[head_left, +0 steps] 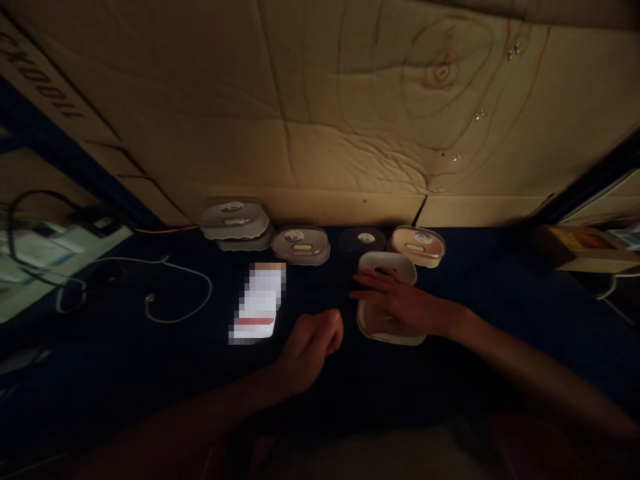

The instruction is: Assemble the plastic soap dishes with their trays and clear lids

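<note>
My right hand (pixel 397 303) lies over a pale oblong plastic box (pixel 395 338) with rounded corners. Its fingers are stretched out and slightly apart, hiding much of the box's middle. Behind the hand shows a pale rounded piece (pixel 400 264) with a dark oval mark; whether it is joined to the box, I cannot tell. To the left, my left hand (pixel 313 347) is closed in a loose fist, thumb side up, with nothing visible in it. It is between the box and a lit, blurred-out phone-like screen (pixel 260 300).
Along the cardboard wall (pixel 215 133) stand stacked grey lidded boxes (pixel 235 223), another grey box (pixel 301 247), a dark box (pixel 363 239) and a peach box (pixel 419 247). A white cable (pixel 207 287) lies left on the dark blue tabletop. A cardboard carton (pixel 575 250) is at right.
</note>
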A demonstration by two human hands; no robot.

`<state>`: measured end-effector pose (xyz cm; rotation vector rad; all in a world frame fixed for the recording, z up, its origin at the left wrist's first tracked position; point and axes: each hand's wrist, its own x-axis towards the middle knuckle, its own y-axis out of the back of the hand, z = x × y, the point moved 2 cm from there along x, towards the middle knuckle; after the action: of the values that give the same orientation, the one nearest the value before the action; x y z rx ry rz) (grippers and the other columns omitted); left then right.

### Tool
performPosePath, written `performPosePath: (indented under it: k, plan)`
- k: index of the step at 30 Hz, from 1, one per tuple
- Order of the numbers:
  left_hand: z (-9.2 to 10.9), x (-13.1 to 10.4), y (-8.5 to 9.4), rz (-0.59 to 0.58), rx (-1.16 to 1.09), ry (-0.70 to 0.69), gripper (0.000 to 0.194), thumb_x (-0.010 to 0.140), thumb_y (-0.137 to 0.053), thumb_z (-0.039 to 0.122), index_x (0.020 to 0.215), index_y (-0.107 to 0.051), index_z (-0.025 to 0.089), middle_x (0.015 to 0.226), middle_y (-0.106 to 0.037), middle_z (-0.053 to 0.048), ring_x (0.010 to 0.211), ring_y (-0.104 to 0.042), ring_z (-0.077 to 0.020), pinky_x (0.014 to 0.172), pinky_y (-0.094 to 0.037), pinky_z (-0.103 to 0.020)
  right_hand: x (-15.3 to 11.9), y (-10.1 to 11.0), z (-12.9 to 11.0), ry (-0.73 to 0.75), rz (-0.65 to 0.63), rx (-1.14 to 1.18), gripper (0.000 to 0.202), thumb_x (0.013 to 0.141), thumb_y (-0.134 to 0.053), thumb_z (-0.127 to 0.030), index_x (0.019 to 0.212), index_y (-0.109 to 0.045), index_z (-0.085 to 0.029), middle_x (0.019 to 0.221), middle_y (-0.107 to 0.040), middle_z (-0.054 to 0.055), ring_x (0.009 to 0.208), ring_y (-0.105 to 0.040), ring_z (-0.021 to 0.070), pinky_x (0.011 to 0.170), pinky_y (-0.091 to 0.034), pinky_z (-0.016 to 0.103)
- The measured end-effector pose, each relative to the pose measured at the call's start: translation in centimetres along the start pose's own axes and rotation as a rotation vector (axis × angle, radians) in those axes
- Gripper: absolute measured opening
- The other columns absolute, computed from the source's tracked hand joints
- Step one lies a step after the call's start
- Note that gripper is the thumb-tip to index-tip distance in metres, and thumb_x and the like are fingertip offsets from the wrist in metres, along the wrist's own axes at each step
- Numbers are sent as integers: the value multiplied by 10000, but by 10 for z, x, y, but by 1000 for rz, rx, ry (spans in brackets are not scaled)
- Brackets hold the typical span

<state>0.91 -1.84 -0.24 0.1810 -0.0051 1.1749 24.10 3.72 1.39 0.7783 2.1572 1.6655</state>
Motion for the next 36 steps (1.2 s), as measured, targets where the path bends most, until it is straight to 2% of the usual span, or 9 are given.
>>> performPosePath:
  k: [4,8,13,16,21,24,27,33,36]
  plan:
    - [-3,0,0,30,-18,28,634,1064,-360,639,608,-481,215,553,-414,33,512,-373,-118,496,-291,-271,22,14,1,17,88,-29,620,1008,-638,-573,1528,-533,-253,1644,-478,156,1539,-426,356,1251,-310,638]
    - [-4,1,1,48,-19,31,648,1057,-365,652,588,-470,217,539,-403,32,507,-374,-120,477,-281,-265,90,19,9,16,186,-78,700,1019,-650,-504,1593,-416,-179,1672,-391,229,1551,-376,378,1239,-328,609]
    - [-1,-1,3,43,2,11,662,1056,-363,662,583,-483,214,528,-412,32,492,-378,-113,476,-282,-268,180,3,30,-85,148,-16,1034,882,-797,-571,1649,-245,-153,1711,-282,273,1596,-262,432,1236,-277,644]
    - [1,-1,2,47,8,31,672,1051,-359,673,575,-486,215,507,-400,35,477,-374,-111,478,-289,-274,203,-7,37,-122,110,23,985,840,-839,-529,1606,-325,-183,1637,-430,250,1503,-413,458,1192,-305,678]
    - [4,8,2,157,-153,131,532,1004,-506,651,734,-593,201,568,-477,44,514,-460,-117,491,-369,-255,191,-1,45,-148,139,95,877,783,-876,-482,1478,-467,-138,1492,-570,238,1372,-548,433,1149,-385,613]
    - [-3,20,5,264,-392,278,325,944,-681,510,1029,-646,199,822,-637,0,658,-598,-142,537,-475,-264,167,12,46,-168,184,176,845,827,-833,-514,1473,-444,-133,1425,-620,205,1301,-616,356,1106,-470,513]
    - [-11,29,8,331,-613,364,418,880,-789,365,1221,-598,218,1198,-686,-85,964,-708,-192,793,-601,-344,138,24,42,-183,193,347,782,896,-738,-604,1482,-439,-181,1358,-665,143,1217,-671,285,1037,-547,452]
    - [-13,31,14,234,-707,213,288,864,-803,361,1072,-656,228,1267,-703,-65,1304,-630,-284,1144,-510,-514,97,47,20,-40,-68,786,735,882,-780,-589,1476,-512,-250,1397,-671,93,1277,-646,273,1067,-563,459]
    - [-13,29,11,163,-680,244,186,860,-795,360,904,-704,204,1138,-761,-75,1290,-637,-294,1150,-507,-501,104,52,23,-100,1,758,654,978,-645,-633,1499,-503,-264,1497,-620,93,1360,-605,271,1141,-515,465]
